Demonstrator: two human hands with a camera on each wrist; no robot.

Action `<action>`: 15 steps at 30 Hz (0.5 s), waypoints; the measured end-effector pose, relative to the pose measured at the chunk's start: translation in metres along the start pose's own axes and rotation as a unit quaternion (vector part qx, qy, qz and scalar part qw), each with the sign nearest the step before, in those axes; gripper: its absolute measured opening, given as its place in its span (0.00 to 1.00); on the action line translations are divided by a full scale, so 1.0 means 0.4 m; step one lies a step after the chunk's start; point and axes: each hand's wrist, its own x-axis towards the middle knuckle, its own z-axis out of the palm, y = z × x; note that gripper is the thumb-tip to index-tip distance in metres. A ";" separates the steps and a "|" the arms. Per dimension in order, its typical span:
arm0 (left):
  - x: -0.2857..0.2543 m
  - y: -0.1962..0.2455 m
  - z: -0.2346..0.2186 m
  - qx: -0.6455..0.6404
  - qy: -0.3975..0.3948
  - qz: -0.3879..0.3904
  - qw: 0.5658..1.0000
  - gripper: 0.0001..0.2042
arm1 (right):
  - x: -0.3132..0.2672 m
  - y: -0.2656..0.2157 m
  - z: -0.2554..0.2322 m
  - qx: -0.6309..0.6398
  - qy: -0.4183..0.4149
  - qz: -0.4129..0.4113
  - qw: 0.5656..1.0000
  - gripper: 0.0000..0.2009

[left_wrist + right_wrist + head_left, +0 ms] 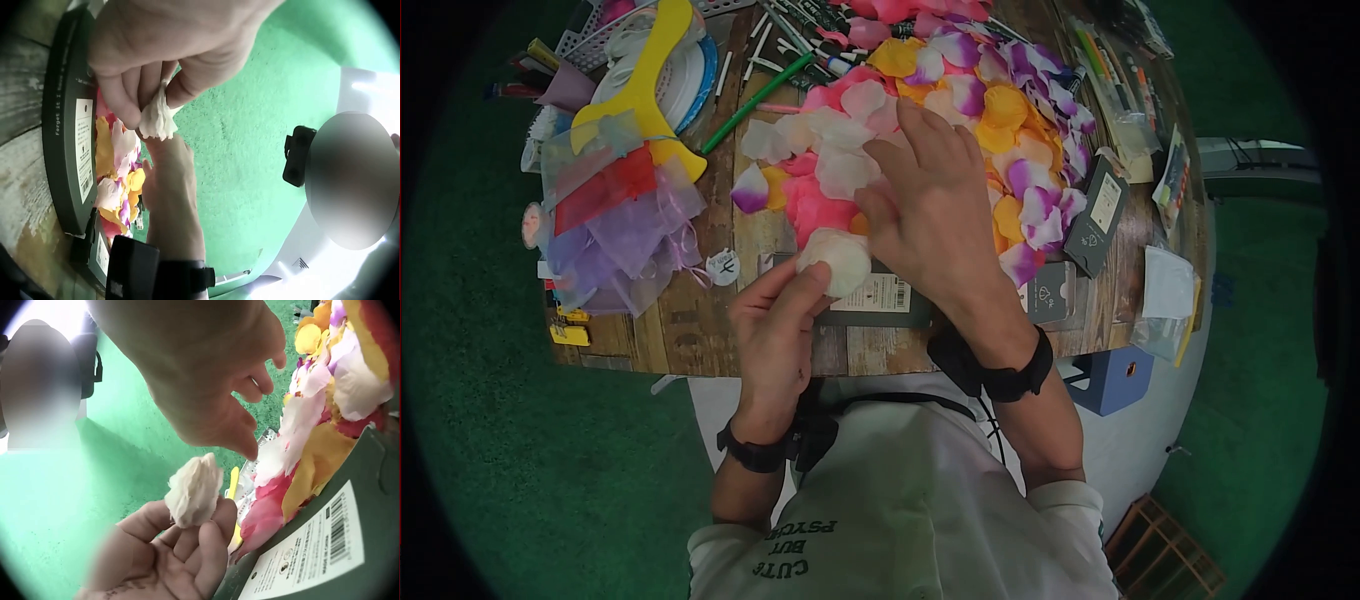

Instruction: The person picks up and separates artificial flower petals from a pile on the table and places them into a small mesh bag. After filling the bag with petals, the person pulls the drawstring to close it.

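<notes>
My left hand [778, 320] pinches a gathered bundle of cream-white petals [836, 262] between thumb and fingers, above the near edge of the table. In the right wrist view the bundle [195, 490] looks like a small layered bud. My right hand [930, 190] reaches over the heap of loose petals [1000, 120], its fingers spread and slightly bent over white petals [845, 150]; whether the fingertips touch them I cannot tell. Nothing shows in its grasp. Pink petals [810, 205] lie just beyond the bundle.
Dark boxes with white labels [885, 295] lie along the near edge, another [1097, 215] to the right. Sheer purple bags [635, 235], a yellow plastic piece [640, 85] and a green stick [755, 103] are at left. Packets of pens [1115, 85] and a plastic bag [1168, 300] are at right.
</notes>
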 end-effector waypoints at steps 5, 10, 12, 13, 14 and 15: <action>-0.006 0.001 -0.003 0.001 -0.006 0.009 1.000 0.14 | 0.016 0.004 0.047 -0.058 -0.041 -0.001 0.997 0.14; -0.006 0.003 -0.006 0.006 -0.018 0.007 1.000 0.13 | -0.004 0.046 0.045 -0.015 -0.033 -0.005 0.999 0.08; -0.003 0.004 0.002 0.012 -0.021 0.006 1.000 0.13 | -0.003 0.043 0.042 -0.025 -0.031 0.005 0.999 0.08; -0.004 0.004 0.005 0.020 -0.023 0.003 1.000 0.13 | -0.004 0.039 0.042 -0.034 -0.029 0.017 0.999 0.08; -0.004 0.002 0.005 0.021 -0.024 0.002 0.999 0.13 | -0.002 0.032 0.046 -0.035 -0.029 0.020 0.999 0.08; -0.004 0.000 0.003 0.022 -0.024 0.001 0.999 0.13 | 0.004 0.022 0.052 -0.046 -0.014 0.020 0.999 0.08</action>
